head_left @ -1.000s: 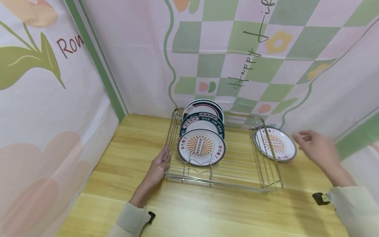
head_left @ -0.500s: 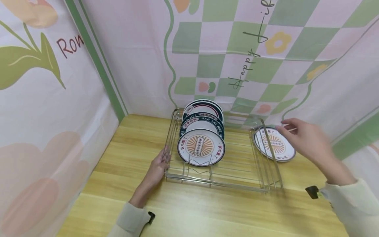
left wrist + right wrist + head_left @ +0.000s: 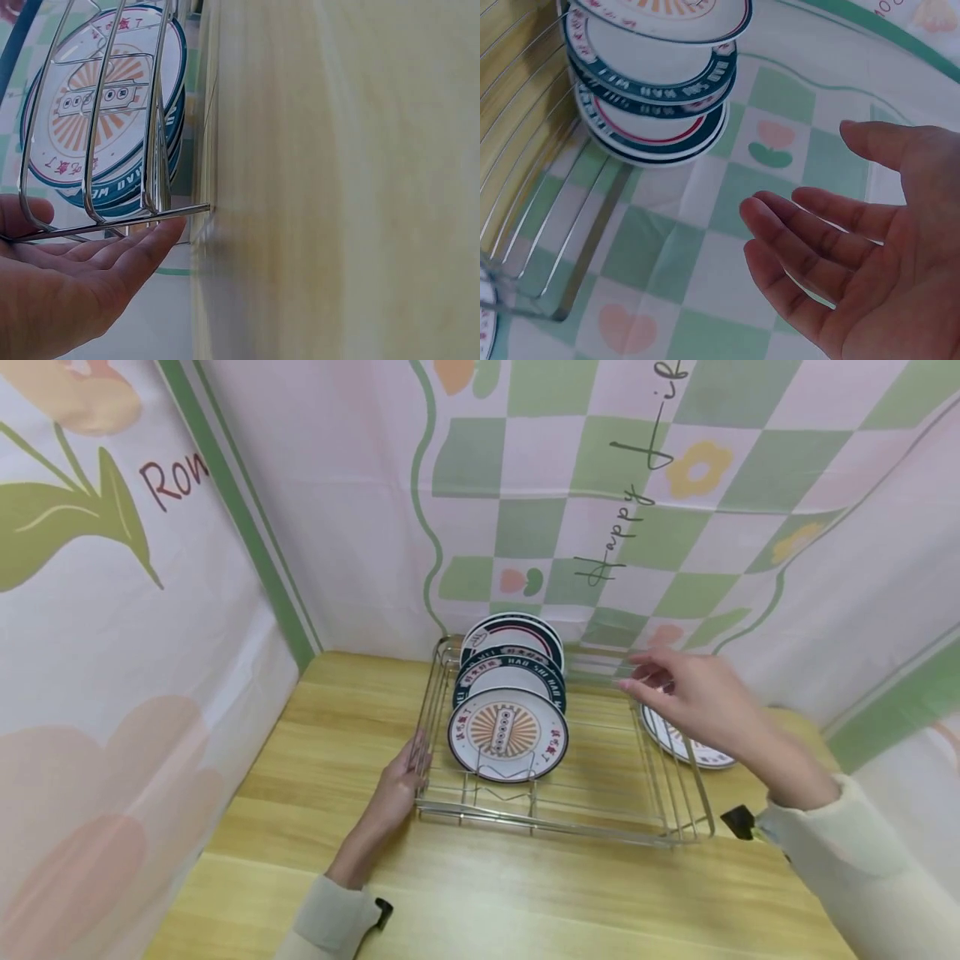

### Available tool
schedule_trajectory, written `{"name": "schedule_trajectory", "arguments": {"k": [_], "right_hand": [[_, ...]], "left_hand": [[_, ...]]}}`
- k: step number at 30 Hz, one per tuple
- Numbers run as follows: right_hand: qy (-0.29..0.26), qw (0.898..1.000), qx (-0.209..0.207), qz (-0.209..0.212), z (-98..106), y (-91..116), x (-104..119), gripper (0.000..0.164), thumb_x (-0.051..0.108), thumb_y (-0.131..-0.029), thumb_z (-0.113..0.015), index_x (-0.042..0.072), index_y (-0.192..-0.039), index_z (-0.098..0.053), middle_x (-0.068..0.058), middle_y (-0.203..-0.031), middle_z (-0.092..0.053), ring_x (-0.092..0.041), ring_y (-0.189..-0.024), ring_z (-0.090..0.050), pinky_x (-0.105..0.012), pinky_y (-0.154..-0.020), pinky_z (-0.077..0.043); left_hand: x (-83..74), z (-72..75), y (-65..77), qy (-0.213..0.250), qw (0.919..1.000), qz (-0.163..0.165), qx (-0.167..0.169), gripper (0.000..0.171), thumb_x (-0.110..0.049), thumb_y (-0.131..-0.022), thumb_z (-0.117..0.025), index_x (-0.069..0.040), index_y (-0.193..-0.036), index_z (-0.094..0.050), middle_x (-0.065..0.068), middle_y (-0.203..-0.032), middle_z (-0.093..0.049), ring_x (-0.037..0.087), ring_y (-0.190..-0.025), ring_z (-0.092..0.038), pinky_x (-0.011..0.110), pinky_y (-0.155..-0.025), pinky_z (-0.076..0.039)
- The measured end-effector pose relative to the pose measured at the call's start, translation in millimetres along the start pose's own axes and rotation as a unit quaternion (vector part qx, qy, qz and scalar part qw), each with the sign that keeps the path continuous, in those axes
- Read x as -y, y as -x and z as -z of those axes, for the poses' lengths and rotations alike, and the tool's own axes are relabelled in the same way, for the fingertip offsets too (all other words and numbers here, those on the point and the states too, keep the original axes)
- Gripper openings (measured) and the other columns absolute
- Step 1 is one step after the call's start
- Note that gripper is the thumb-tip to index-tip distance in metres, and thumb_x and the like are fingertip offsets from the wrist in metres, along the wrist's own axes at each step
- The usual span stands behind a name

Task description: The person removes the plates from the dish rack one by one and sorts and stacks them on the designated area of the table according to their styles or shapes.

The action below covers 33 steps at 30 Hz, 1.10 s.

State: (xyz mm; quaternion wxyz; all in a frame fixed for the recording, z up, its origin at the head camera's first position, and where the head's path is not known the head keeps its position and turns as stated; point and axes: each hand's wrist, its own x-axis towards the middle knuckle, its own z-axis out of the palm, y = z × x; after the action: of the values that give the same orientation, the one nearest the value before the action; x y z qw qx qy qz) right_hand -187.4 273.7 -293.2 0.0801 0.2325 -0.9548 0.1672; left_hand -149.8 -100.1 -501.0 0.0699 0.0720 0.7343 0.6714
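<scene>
A wire dish rack [image 3: 570, 827] sits on the wooden table, with several round plates standing on edge in its left part. The front plate [image 3: 507, 739] is white with an orange sunburst; dark-rimmed plates [image 3: 551, 681] stand behind it. My left hand [image 3: 395, 787] holds the rack's left side, thumb and fingers about the wire [image 3: 97, 225] in the left wrist view. Over the rack's right part hovers my right hand [image 3: 701, 697], empty, its fingers spread and loosely bent in the right wrist view. Beyond the rack's right end lies another sunburst plate [image 3: 705, 756], partly hidden by that hand.
A printed cloth [image 3: 540, 468] with green checks hangs close behind the rack, and more cloth [image 3: 135, 735] covers the left and right sides. The wooden table [image 3: 487, 893] extends in front of the rack.
My right hand has moved left, from beside the loose plate to above the rack's right part. My left hand keeps its place on the rack, and the plates have not moved.
</scene>
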Motion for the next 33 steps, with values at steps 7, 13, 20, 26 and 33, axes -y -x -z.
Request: {"name": "schedule_trajectory", "arguments": {"k": [7,13,20,26,33], "right_hand": [[-0.021,0.999,0.048,-0.004,-14.0,-13.1,15.7,0.045,0.034,-0.103,-0.069,-0.003,-0.129,-0.069,-0.013,-0.107,-0.08,-0.028,-0.095,-0.077,-0.051,-0.084,-0.065],[-0.022,0.998,0.064,0.003,-27.2,-20.5,23.6,0.046,0.035,-0.101,-0.071,0.0,-0.131,-0.07,-0.016,-0.111,-0.079,-0.031,-0.098,-0.076,-0.052,-0.085,-0.065],[-0.029,0.997,0.069,0.02,-40.2,-31.8,28.2,0.043,0.03,-0.1,-0.073,-0.002,-0.13,-0.07,-0.018,-0.114,-0.078,-0.032,-0.101,-0.076,-0.053,-0.09,-0.064],[-0.036,0.994,0.094,0.035,-55.9,-44.4,32.9,0.041,0.027,-0.099,-0.074,-0.003,-0.126,-0.072,-0.013,-0.107,-0.079,-0.028,-0.097,-0.076,-0.05,-0.088,-0.064],[-0.026,0.992,0.112,0.057,-75.8,-56.1,32.8,0.036,0.025,-0.098,-0.075,-0.003,-0.122,-0.074,-0.011,-0.099,-0.08,-0.024,-0.088,-0.076,-0.047,-0.085,-0.064]], "left_hand": [[2.4,-0.2,1.5,0.006,0.9999,0.008,-0.004,0.076,0.009,-0.094,-0.037,0.007,-0.166,-0.012,0.027,-0.172,-0.018,0.048,-0.154,-0.03,0.056,-0.126,-0.029],[3.1,-0.6,1.6,0.009,0.9999,0.008,-0.003,0.076,0.009,-0.094,-0.037,0.007,-0.166,-0.012,0.027,-0.172,-0.017,0.048,-0.155,-0.03,0.056,-0.126,-0.028],[2.3,-0.9,1.4,0.016,0.9999,0.005,-0.001,0.077,0.01,-0.093,-0.037,0.007,-0.166,-0.011,0.027,-0.172,-0.016,0.048,-0.155,-0.029,0.055,-0.127,-0.026],[1.5,-0.5,1.3,0.014,0.9999,0.003,-0.001,0.077,0.01,-0.093,-0.038,0.007,-0.166,-0.011,0.027,-0.172,-0.016,0.049,-0.154,-0.03,0.056,-0.127,-0.027],[-0.4,-0.6,1.2,0.013,0.9999,0.002,0.0,0.077,0.01,-0.093,-0.038,0.007,-0.166,-0.012,0.027,-0.172,-0.016,0.048,-0.155,-0.03,0.055,-0.127,-0.027]]}}
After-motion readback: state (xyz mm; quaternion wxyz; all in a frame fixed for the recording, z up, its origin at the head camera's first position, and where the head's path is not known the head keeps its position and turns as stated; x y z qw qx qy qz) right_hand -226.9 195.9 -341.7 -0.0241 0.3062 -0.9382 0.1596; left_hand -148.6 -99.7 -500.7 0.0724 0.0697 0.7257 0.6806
